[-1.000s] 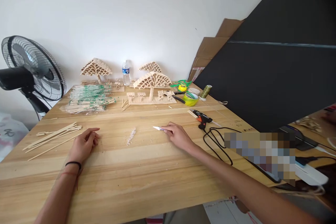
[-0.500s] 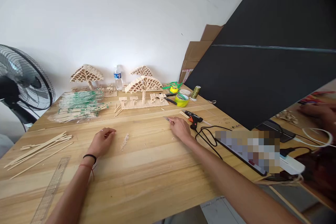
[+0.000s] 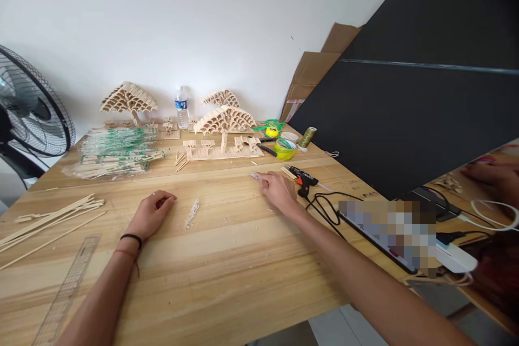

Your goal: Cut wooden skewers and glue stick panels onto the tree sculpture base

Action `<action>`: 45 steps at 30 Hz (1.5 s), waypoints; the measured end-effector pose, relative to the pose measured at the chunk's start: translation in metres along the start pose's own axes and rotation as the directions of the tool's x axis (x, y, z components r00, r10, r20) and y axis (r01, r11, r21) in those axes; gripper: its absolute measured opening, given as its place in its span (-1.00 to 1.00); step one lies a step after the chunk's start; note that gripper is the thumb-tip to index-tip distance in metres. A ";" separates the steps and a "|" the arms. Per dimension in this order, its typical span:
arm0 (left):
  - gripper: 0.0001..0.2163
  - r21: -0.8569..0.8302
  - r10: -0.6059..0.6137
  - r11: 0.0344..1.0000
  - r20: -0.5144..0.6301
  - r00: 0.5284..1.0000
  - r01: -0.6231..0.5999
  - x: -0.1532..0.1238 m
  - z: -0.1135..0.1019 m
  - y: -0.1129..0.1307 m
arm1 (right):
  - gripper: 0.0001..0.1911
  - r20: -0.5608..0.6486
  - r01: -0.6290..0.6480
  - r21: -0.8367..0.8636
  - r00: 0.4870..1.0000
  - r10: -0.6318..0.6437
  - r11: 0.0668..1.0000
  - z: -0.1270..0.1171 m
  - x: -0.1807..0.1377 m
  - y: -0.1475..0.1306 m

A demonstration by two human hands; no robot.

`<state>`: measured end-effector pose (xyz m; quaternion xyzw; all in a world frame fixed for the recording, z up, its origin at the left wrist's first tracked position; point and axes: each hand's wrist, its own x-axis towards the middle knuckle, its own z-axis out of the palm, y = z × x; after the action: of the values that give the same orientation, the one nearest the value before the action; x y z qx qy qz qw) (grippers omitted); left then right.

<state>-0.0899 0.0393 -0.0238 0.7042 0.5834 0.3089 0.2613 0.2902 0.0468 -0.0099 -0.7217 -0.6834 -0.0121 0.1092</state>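
Observation:
My left hand rests on the wooden table with its fingers curled in and thumb tip near them; nothing shows in it. To its right lies a little heap of pale shavings. Farther right, my right hand lies low on the table, its fingers closed on a small thin greyish blade-like piece that sticks out past the index fingertip. Just beyond that hand sits a black hot glue gun with an orange trigger. Loose thin wooden sticks and a clear ruler lie left of my left hand.
At the back stand stick-built tree models, a water bottle and bagged sticks. Yellow tape and a thread spool are behind the glue gun. A fan stands left; a black panel leans right.
The view has tilted and shifted a little, so the table items sit higher in the picture. Both hands keep nearly the same places on the table.

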 end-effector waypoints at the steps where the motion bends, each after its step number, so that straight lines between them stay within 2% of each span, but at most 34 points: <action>1: -0.59 0.001 -0.001 1.000 -0.001 1.000 0.001 0.000 0.000 0.000 | -0.52 0.001 -0.004 -0.001 1.000 0.004 1.000 0.001 0.004 0.001; 4: -0.59 -0.002 -0.008 1.000 -0.005 1.000 0.008 0.000 0.000 -0.001 | -0.51 0.014 0.043 0.011 0.999 -0.043 0.999 0.008 0.002 -0.005; 8: -0.60 0.018 -0.014 1.000 -0.018 1.000 0.014 0.000 0.001 0.003 | -0.49 0.032 0.136 0.024 0.990 -0.137 0.990 0.016 -0.025 -0.022; 13: -0.61 0.049 -0.025 0.998 -0.038 0.999 0.027 -0.001 0.001 0.009 | -0.46 0.049 0.288 0.055 0.956 -0.290 0.956 0.012 -0.047 -0.028; 15: -0.61 0.052 -0.020 0.998 -0.040 0.999 0.022 -0.001 0.001 0.010 | -0.46 0.050 0.253 0.049 0.965 -0.256 0.966 0.008 -0.039 -0.023; 19: -0.61 0.054 -0.017 0.998 -0.042 0.999 0.020 -0.002 0.001 0.009 | -0.49 0.015 0.073 -0.005 0.997 -0.073 0.997 0.005 -0.004 -0.016; 21: -0.62 0.052 -0.023 0.998 -0.043 0.999 0.025 -0.002 0.001 0.009 | -0.51 0.024 0.074 -0.011 0.997 -0.074 0.997 0.007 0.008 -0.018; 24: -0.62 0.062 -0.028 0.998 -0.042 0.999 0.031 -0.003 0.000 0.011 | -0.49 0.045 0.142 -0.010 0.989 -0.141 0.990 0.013 0.011 -0.026; 29: -0.62 0.088 -0.031 0.996 -0.042 0.999 0.035 -0.002 0.002 0.013 | -0.43 0.086 0.279 0.008 0.957 -0.278 0.960 0.017 -0.014 -0.036; 33: -0.61 0.088 -0.032 0.996 -0.042 0.999 0.036 -0.001 0.002 0.012 | -0.41 0.098 0.382 0.033 0.918 -0.384 0.923 0.014 -0.027 -0.032; 35: -0.61 0.094 -0.027 0.995 -0.044 0.999 0.031 -0.001 0.001 0.012 | -0.43 0.082 0.361 0.047 0.928 -0.364 0.931 0.011 -0.022 -0.027; 38: -0.61 0.108 -0.021 0.994 -0.047 0.999 0.026 -0.002 0.001 0.011 | -0.45 0.039 0.212 0.038 0.976 -0.213 0.977 0.006 0.001 -0.019; 40: -0.61 0.106 -0.024 0.994 -0.048 0.999 0.029 -0.002 0.000 0.012 | -0.44 0.027 0.145 0.029 0.989 -0.146 0.989 0.006 0.018 -0.015; 42: -0.61 0.101 -0.032 0.994 -0.048 0.998 0.037 -0.002 0.000 0.012 | -0.44 0.037 0.141 0.030 0.989 -0.142 0.990 0.008 0.026 -0.013; 45: -0.60 0.103 -0.044 0.993 -0.042 0.998 0.049 -0.002 0.000 0.012 | -0.44 0.054 0.174 0.042 0.983 -0.176 0.984 0.014 0.016 -0.018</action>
<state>-0.0827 0.0352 -0.0154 0.6969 0.6201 0.2857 0.2196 0.2717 0.0660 -0.0179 -0.6568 -0.7471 0.0119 0.1016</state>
